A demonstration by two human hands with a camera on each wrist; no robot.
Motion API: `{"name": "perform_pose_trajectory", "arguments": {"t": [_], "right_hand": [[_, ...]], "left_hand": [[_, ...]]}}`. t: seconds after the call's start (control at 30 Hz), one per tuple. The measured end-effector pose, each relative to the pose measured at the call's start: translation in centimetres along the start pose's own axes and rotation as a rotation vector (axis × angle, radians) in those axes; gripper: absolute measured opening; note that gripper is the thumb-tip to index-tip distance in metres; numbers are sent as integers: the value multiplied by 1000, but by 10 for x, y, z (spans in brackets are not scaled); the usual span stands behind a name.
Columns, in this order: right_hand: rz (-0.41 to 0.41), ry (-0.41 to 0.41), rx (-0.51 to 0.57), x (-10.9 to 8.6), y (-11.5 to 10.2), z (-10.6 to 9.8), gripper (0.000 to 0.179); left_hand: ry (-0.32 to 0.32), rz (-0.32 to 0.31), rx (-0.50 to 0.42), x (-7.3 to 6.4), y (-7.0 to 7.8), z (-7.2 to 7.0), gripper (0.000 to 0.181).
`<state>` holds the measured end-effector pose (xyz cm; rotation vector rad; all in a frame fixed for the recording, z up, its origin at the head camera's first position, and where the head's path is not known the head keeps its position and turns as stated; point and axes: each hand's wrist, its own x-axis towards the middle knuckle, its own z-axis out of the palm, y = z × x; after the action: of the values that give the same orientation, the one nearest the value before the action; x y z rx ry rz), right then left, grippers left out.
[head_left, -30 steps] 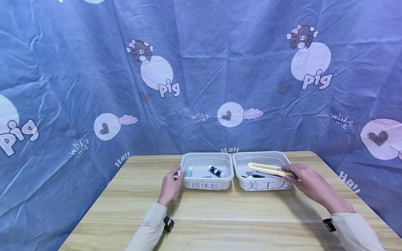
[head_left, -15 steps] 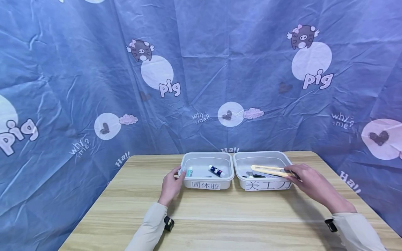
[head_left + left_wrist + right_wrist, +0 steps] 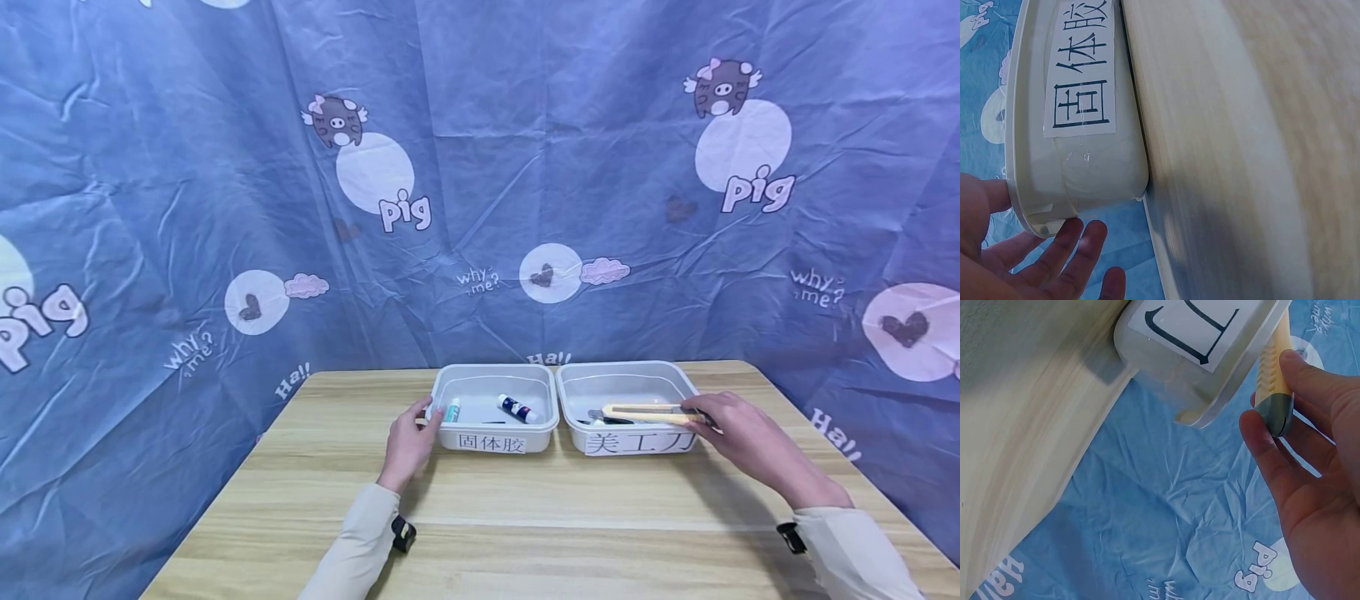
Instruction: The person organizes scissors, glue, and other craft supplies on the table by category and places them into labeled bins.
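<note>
My right hand (image 3: 738,437) pinches the dark end of a yellow utility knife (image 3: 641,413), its long body reaching over the front of the right white plastic box (image 3: 566,392). In the right wrist view, thumb and fingers hold the knife (image 3: 1274,378) by its ridged handle, beside the box rim. Dark utility knives (image 3: 617,422) lie inside that box. At the left white plastic box (image 3: 551,400), my left hand (image 3: 408,444) grips the left rim, thumb at the edge and fingers beneath it. A navy glue stick (image 3: 517,409) and a teal one (image 3: 452,411) lie in this box.
Both boxes stand side by side at the back of the wooden table (image 3: 525,517). Paper labels with Chinese characters front them, the left label (image 3: 491,443) and the right label (image 3: 637,442). A blue printed curtain (image 3: 480,208) hangs right behind.
The yellow utility knife has tipped down and shifted slightly right, so its far end sits lower in the right box. My left hand and the boxes stay where they were.
</note>
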<state>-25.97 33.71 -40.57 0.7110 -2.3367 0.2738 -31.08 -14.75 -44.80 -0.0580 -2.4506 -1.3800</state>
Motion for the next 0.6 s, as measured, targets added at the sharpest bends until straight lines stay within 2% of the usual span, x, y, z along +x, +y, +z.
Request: {"name": "perform_pose_trajectory", "arguments": {"t": [0.6], "right_hand": [[-48, 27, 22, 1, 0, 2, 29]], "left_hand": [[0, 1, -4, -1, 1, -1, 46]]}}
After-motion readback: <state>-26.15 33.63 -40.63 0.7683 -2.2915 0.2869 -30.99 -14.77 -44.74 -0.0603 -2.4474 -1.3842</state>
